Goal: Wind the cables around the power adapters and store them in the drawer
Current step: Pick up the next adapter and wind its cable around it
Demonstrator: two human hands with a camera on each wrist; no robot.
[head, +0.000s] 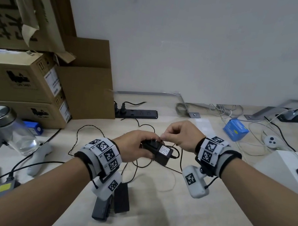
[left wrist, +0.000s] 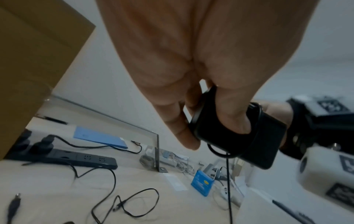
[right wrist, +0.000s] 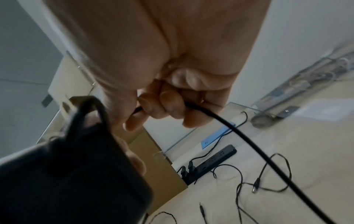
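A black power adapter (head: 160, 153) with a white label hangs above the desk, gripped by my left hand (head: 136, 145). In the left wrist view the thumb and fingers wrap the adapter (left wrist: 241, 136). My right hand (head: 177, 133) pinches its thin black cable (right wrist: 229, 125) just above the adapter's prongs. A loop of cable lies over the adapter (right wrist: 67, 174) in the right wrist view. The rest of the cable (head: 85, 133) trails loose on the desk. Two more black adapters (head: 111, 202) lie flat under my left wrist. No drawer is in view.
A black power strip (head: 136, 113) lies at the back by stacked cardboard boxes (head: 25, 81). A glass bottle (head: 9, 128) stands at the left. A blue box (head: 235, 131), a white puck controller (head: 271, 142) and tangled cables sit at the back right.
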